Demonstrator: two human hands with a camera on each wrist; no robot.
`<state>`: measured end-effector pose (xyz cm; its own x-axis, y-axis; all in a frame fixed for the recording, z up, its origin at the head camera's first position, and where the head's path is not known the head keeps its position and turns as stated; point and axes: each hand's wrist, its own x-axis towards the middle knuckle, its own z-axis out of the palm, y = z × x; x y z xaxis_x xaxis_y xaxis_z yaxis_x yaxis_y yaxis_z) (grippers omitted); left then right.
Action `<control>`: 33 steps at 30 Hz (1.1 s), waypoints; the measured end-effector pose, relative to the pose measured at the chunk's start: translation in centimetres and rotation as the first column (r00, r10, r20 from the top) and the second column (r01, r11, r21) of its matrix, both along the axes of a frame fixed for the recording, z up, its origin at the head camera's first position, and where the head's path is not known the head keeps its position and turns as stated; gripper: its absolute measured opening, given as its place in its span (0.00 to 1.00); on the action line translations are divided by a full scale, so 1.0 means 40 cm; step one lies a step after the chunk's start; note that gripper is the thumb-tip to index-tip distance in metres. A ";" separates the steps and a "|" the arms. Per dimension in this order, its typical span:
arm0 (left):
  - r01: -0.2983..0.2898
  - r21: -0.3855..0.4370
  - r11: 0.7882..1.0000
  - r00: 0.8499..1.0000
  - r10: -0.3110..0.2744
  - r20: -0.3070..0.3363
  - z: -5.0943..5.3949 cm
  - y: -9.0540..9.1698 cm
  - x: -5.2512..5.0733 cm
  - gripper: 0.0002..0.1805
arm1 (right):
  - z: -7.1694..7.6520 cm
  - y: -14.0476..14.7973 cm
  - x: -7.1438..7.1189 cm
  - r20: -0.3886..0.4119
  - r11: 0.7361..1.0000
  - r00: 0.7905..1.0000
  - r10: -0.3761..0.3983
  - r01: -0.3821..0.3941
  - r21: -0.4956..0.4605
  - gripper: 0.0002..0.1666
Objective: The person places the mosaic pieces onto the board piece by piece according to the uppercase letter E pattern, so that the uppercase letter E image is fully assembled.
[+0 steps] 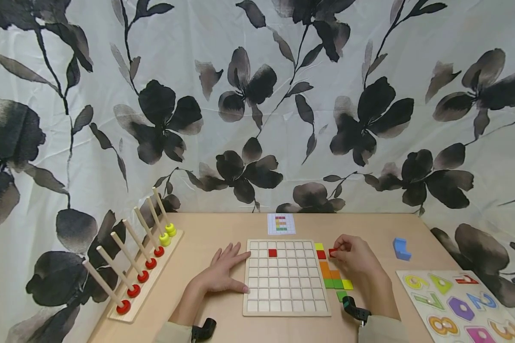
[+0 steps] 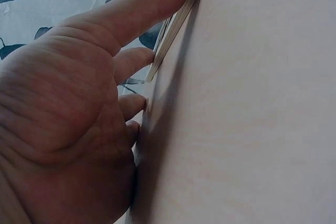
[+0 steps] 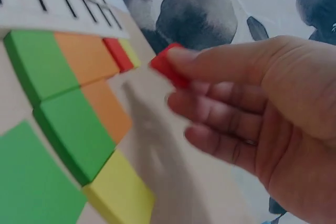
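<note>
A white grid board (image 1: 285, 291) with a pale wooden frame lies on the table. One red tile (image 1: 272, 253) sits in a cell of its second row from the top. Against the board's left edge rests my left hand (image 1: 221, 271), fingers spread, with thumb and index fingertip touching the frame. My right hand (image 1: 360, 259) pinches another red tile (image 3: 170, 66) between thumb and fingers, above the table right of the board. Beneath and beside it lie loose square tiles: orange tiles (image 1: 324, 269), green tiles (image 1: 328, 283), yellow tiles (image 1: 347, 284) and a red tile (image 1: 321, 255).
A small card (image 1: 288, 229) printed with a coloured tile pattern lies behind the board. A wooden peg rack (image 1: 130, 312) with red and yellow rings stands left. Right are a blue block (image 1: 401, 249) and a number-and-shape puzzle board (image 1: 444, 328). A floral cloth (image 1: 309, 157) hangs behind the table.
</note>
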<state>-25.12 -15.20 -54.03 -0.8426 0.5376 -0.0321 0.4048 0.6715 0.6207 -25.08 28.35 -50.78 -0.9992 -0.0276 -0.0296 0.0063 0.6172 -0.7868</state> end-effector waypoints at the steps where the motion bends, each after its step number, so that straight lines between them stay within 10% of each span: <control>1: 0.000 -0.001 1.000 1.000 0.000 -0.002 0.001 0.000 -0.001 0.57 | 0.006 0.001 -0.004 -0.031 1.000 0.999 0.008 -0.008 -0.007 0.06; 15: -0.009 -0.018 1.000 1.000 0.009 -0.015 0.022 0.000 -0.013 0.56 | 0.055 -0.032 -0.028 -0.265 0.984 0.964 0.029 -0.074 -0.162 0.20; 33: -0.008 -0.017 1.000 1.000 0.008 0.013 0.006 0.002 0.000 0.56 | 0.051 -0.171 -0.017 -0.159 0.887 0.981 -0.114 0.028 -0.461 0.20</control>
<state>-25.11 -15.13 -53.77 -0.8464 0.5300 -0.0517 0.3914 0.6850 0.6145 -25.76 21.50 -48.74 -0.9865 0.0758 0.1454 -0.1285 0.1941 -0.9725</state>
